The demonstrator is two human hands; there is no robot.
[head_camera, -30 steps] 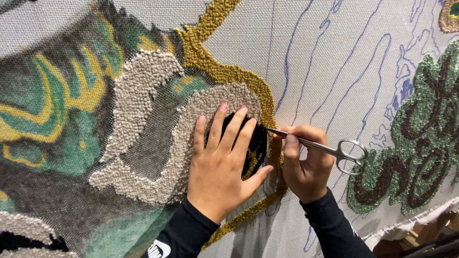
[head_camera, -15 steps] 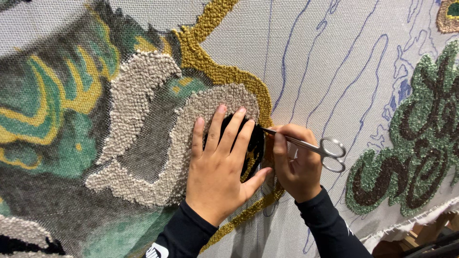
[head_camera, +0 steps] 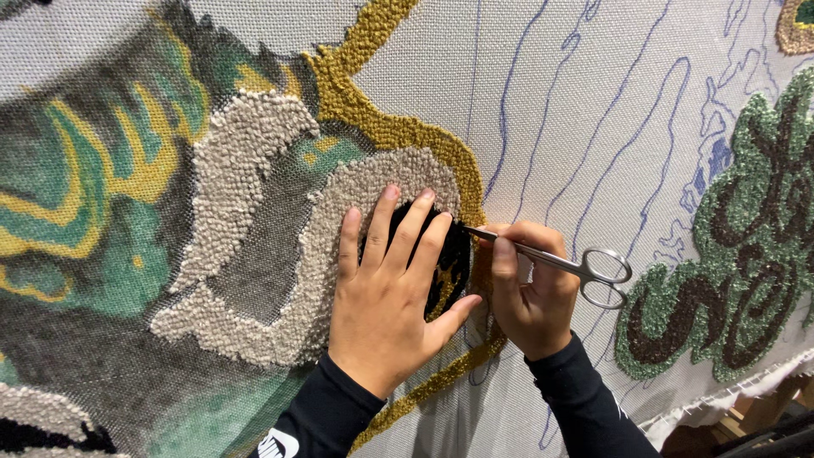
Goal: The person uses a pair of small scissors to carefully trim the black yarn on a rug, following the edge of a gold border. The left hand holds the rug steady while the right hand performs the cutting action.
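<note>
Two hands in black sleeves work on one stretched tufting cloth [head_camera: 543,102]. Nearest, the left hand [head_camera: 386,293] lies flat with its grip spread, four fingers fanned and the thumb out to the side, pressing on the beige looped yarn [head_camera: 254,161] and partly covering a small black yarn patch [head_camera: 449,254]; it holds nothing. Just beside it, the right hand [head_camera: 530,288] has its grip pressed together around one pair of steel scissors [head_camera: 560,261], pinching the shank, with the tip touching the edge of the black patch and the two finger rings jutting right, empty. A gold yarn outline [head_camera: 381,119] curves above both hands. Farther right sits one green and brown tufted shape [head_camera: 738,246], with blue drawn lines [head_camera: 619,110] crossing the bare cloth between.
</note>
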